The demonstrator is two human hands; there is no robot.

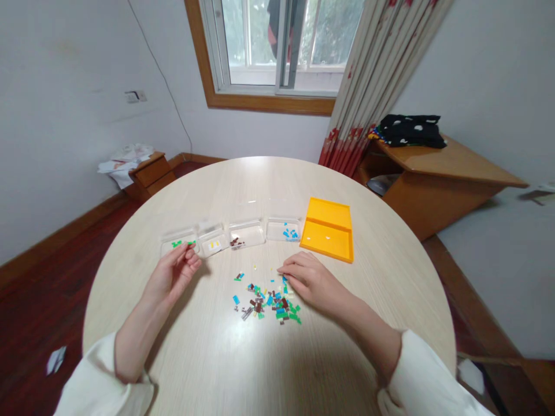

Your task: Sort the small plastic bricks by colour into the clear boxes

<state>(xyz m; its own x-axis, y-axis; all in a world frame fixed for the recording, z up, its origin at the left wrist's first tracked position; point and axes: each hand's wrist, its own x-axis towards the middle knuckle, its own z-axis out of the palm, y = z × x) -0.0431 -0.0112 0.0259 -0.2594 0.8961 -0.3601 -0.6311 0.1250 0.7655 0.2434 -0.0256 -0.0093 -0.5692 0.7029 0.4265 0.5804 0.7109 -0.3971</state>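
Observation:
My left hand (173, 274) is over the near edge of the leftmost clear container (167, 249), its thumb and fingers pinched on what looks like a small green toy brick (191, 242). More green bricks (176, 244) lie inside that container. At the upper right edge of a mixed pile of small building bricks (269, 300) is my right hand (310, 280), fingers drawn together and pointing left. Whatever its fingertips hold, if anything, is hidden. A blue brick shows just below them. The pile mixes brown, blue, green and a few yellow pieces.
Beside the left container stand clear boxes with yellow pieces (213, 245), brown pieces (236, 241) and blue pieces (290, 233). An open orange case (329, 245) with two small white pieces is at the right. All rest on a round wooden table (217, 358).

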